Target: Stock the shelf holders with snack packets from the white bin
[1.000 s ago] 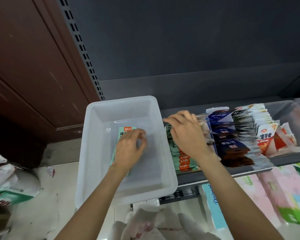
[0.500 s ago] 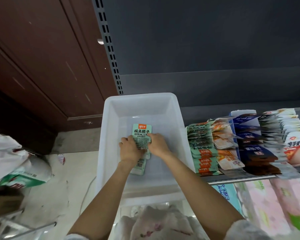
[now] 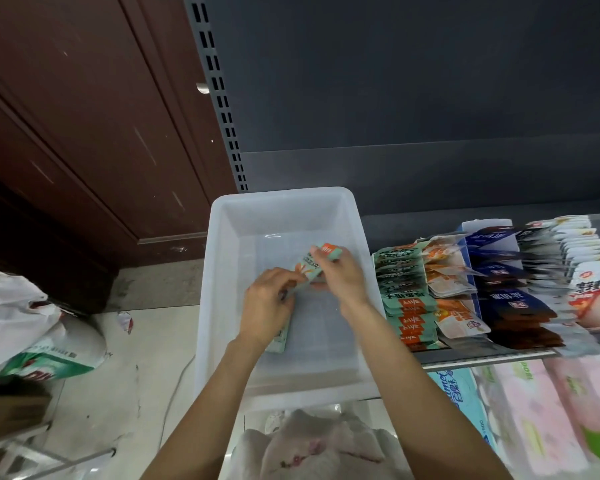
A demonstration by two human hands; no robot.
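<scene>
shelf (image 3: 471, 356): dark | on it: white bin (image 3: 222, 271) at left end, packet rows (image 3: 404, 299) just beside

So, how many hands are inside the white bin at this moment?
2: the left hand and the right hand are both over the middle of the white bin, holding green packets together.

Left hand (image 3: 269, 306) and right hand (image 3: 340, 278) meet, fingers pinched closed.

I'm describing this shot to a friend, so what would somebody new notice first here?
Both hands meet over the white bin at centre: the right hand and left hand lift green snack packets together. Just right of the bin, the shelf rows are packed with green, orange and dark blue packets.
</scene>
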